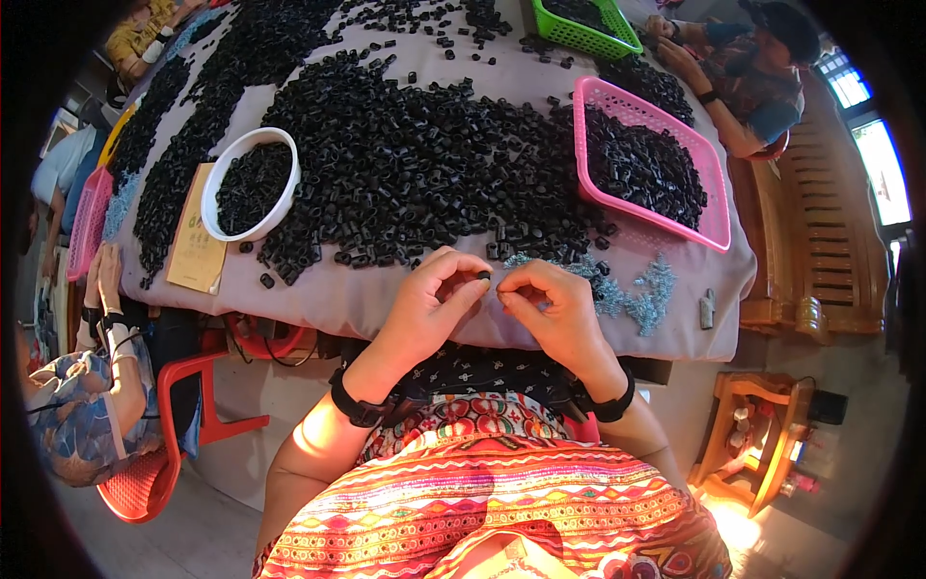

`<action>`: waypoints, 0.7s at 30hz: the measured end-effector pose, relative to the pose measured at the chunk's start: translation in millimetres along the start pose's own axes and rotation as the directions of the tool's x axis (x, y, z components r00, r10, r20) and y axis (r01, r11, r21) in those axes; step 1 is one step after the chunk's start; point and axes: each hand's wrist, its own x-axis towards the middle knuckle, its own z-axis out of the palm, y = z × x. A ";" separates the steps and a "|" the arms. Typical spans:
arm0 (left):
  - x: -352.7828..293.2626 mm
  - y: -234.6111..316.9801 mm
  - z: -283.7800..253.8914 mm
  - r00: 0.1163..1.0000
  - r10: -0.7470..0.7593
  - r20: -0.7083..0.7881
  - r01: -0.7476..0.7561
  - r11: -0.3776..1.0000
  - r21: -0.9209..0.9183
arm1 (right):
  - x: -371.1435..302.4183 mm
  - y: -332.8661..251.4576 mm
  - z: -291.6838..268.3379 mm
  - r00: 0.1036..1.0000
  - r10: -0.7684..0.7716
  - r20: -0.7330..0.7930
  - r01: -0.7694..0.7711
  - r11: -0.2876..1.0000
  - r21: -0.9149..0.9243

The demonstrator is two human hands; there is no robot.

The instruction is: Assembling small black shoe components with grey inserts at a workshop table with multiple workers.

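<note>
My left hand (pixel 431 294) is closed in a pinch on a small black plastic part (pixel 484 275) at the table's near edge. Facing it, my right hand (pixel 559 307) is pinched too, its fingertips close beside the part. Whatever those fingertips hold is too small to make out. Just beyond both hands spreads a big heap of black plastic parts (pixel 415 164). A scatter of small blue-grey pieces (pixel 641 294) lies on the cloth to the right of my right hand.
A white bowl (pixel 254 234) of black parts stands left, beside a tan booklet (pixel 197 232). To the right are a pink basket (pixel 666 230) and a small grey object (pixel 707 309); a green basket (pixel 590 44) is farther back. Other people sit around the table. A red chair (pixel 178 405) stands left.
</note>
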 end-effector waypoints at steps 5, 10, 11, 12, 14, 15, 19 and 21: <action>-0.3 1.5 2.1 0.989 -0.140 0.054 0.150 0.945 -0.289 | -0.5 -3.3 0.9 1.000 0.015 -0.015 -0.015 1.000 0.001; -1.0 -2.5 -2.3 0.967 -0.229 0.115 0.254 0.910 -0.327 | 0.5 -1.7 1.8 0.999 0.000 -0.041 0.001 1.000 0.006; -0.6 -3.3 -3.8 0.967 -0.229 0.114 0.254 0.910 -0.327 | 0.6 -1.8 1.3 0.999 0.003 -0.042 -0.003 1.000 0.005; 0.0 -4.7 -5.4 0.965 -0.236 0.113 0.261 0.898 -0.355 | 1.1 -1.3 1.4 0.999 0.003 -0.042 -0.003 1.000 0.004; -0.1 -4.4 -5.7 0.963 -0.244 0.114 0.269 0.884 -0.381 | 1.7 0.3 1.9 0.999 0.009 -0.050 -0.009 1.000 -0.001; -0.9 -2.1 -5.0 0.963 -0.239 0.127 0.270 0.870 -0.412 | 1.4 -0.4 1.9 0.999 0.010 -0.051 -0.010 1.000 -0.001; -4.9 -10.2 2.0 0.967 -0.220 0.132 0.256 0.857 -0.447 | 0.7 -2.9 3.9 0.999 0.011 -0.052 -0.010 1.000 0.028; -6.5 -10.6 0.0 0.962 -0.225 0.153 0.267 0.888 -0.374 | 0.0 -2.3 4.0 0.999 0.012 -0.042 -0.010 0.999 0.048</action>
